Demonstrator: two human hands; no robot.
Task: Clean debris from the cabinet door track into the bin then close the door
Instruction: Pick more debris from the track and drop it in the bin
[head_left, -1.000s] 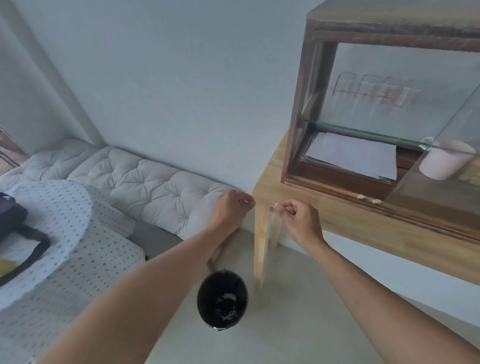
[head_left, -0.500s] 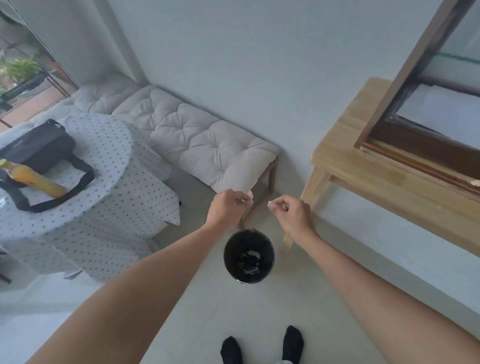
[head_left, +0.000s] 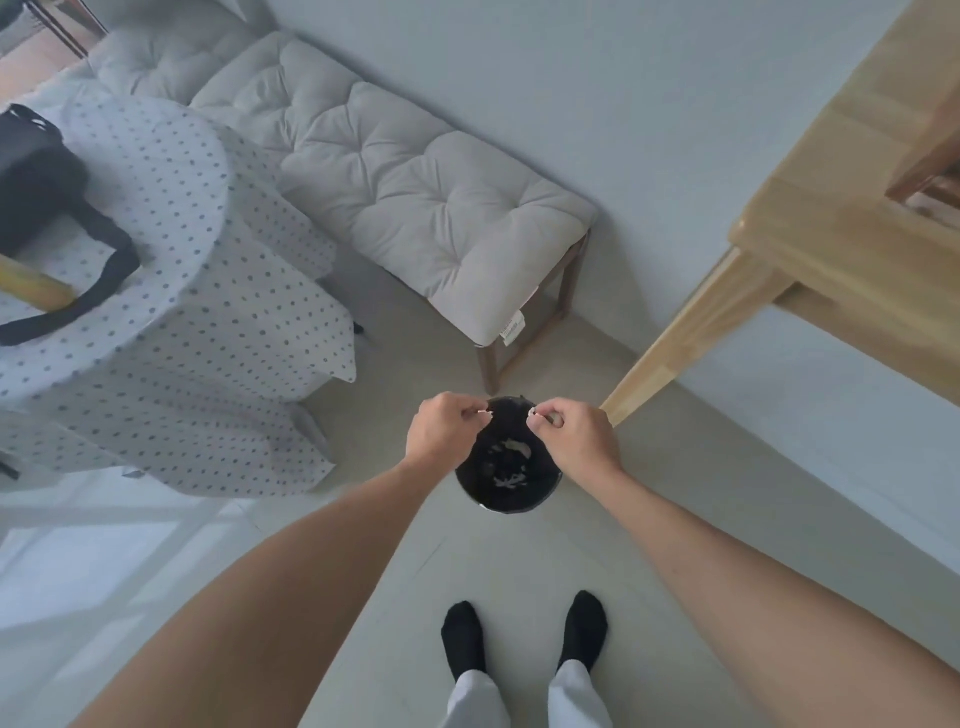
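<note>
A small round black bin (head_left: 511, 496) stands on the pale floor, with pale scraps lying inside it. Both hands hover right over its far rim. My left hand (head_left: 442, 436) pinches a small pale bit of debris (head_left: 485, 414) between thumb and fingertips. My right hand (head_left: 574, 435) pinches another pale bit of debris (head_left: 532, 412) the same way. The two bits are a short gap apart above the bin's mouth. Only a dark wooden corner of the cabinet (head_left: 930, 166) shows at the right edge; its door and track are out of view.
The cabinet rests on a light wooden table (head_left: 810, 218) whose leg (head_left: 670, 358) slants down beside the bin. A cushioned bench (head_left: 415, 202) runs along the wall. A round table with a dotted cloth (head_left: 171, 291) carries a black bag (head_left: 36, 176). My socked feet (head_left: 524, 634) stand below.
The view has tilted down from the cabinet to the floor. Both hands, each still pinching debris, have come from the table's edge to just above the bin.
</note>
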